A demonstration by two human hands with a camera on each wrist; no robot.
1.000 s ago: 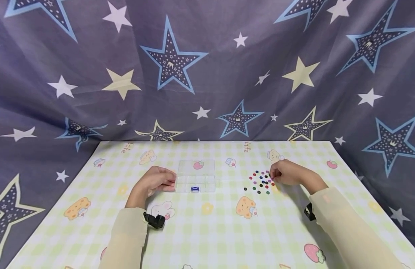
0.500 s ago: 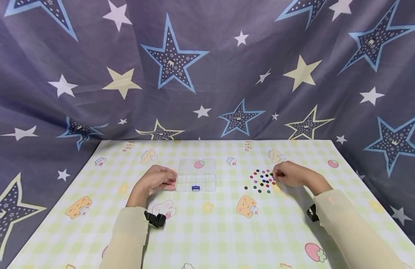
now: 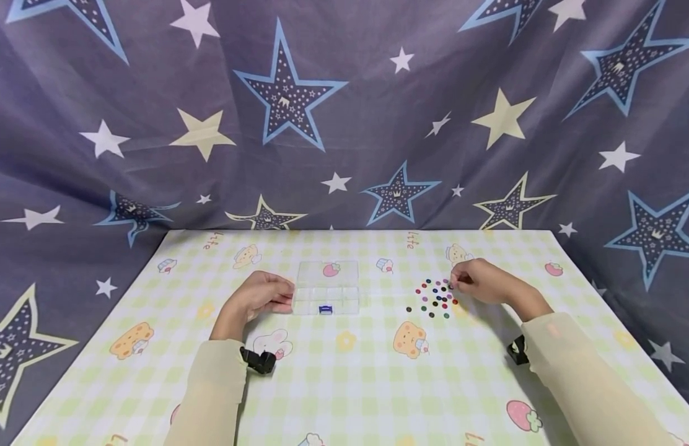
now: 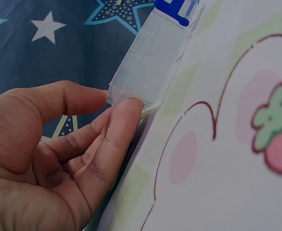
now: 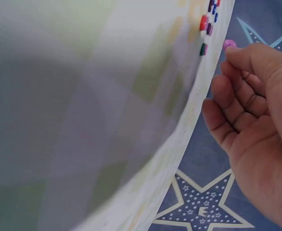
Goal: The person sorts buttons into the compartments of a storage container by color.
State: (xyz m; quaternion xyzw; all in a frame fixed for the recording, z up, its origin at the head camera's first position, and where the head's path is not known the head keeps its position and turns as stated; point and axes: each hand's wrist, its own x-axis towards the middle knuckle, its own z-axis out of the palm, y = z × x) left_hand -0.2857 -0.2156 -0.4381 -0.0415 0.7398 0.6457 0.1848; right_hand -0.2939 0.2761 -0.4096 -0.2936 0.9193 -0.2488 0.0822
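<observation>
The compartment box (image 3: 313, 301) is lying on the tablecloth (image 3: 300, 396), its latch (image 3: 325, 310) facing front and its opened lid (image 3: 311, 272) stretching behind. The left hand (image 3: 261, 293) is gripping the box's left end. Well to the box's right, loose beads (image 3: 435, 290) are lying scattered; farther right, the right hand (image 3: 478, 280) is holding another bead (image 5: 229, 44). Behind the box, a curtain (image 3: 434, 155) is hanging.

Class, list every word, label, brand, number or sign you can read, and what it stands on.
"life": on the tablecloth, far end, left of middle.
"life": on the same cloth, far end, right of middle.
Not readable: two similar prints cut off at the head picture's bottom edge.
No lettering can be made out on the clear box or coloured pieces.
</observation>
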